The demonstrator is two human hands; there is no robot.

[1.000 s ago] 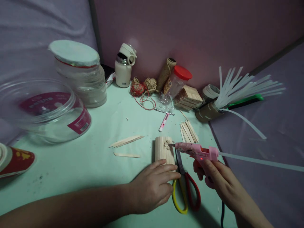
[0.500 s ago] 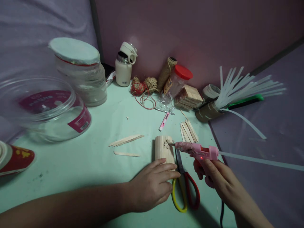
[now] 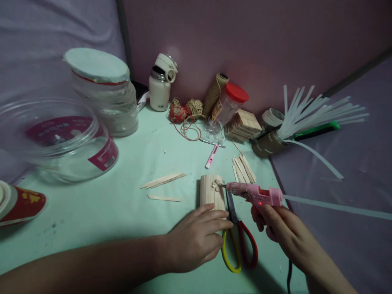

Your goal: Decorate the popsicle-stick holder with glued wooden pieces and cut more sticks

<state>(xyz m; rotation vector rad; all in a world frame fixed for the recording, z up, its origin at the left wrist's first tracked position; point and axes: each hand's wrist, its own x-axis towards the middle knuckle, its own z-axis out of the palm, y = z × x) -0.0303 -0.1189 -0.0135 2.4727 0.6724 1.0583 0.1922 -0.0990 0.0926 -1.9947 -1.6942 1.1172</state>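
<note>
Right hand [image 3: 283, 228]: mine, fingers wrapped around the handle of the pink glue gun [image 3: 245, 191], whose small red light glows.
Nozzle [image 3: 223, 186]: directed leftward at the wooden flower [image 3: 216, 182]; whether it touches, I cannot tell.
Left hand [image 3: 197, 239]: mine, fingers slightly spread across the near end of the slatted wooden piece [image 3: 207, 193]; whether my thumb pinches it, I cannot tell.
Slatted wooden piece: on the pale green table [image 3: 122, 212], between my hands, with the flower near its far right corner.
Scissors [image 3: 232, 209]: just right of the piece, yellow and red handles toward me.
Loose strips [image 3: 163, 180]: left of the piece.
Pink cutter [image 3: 211, 158]: beyond it.
</note>
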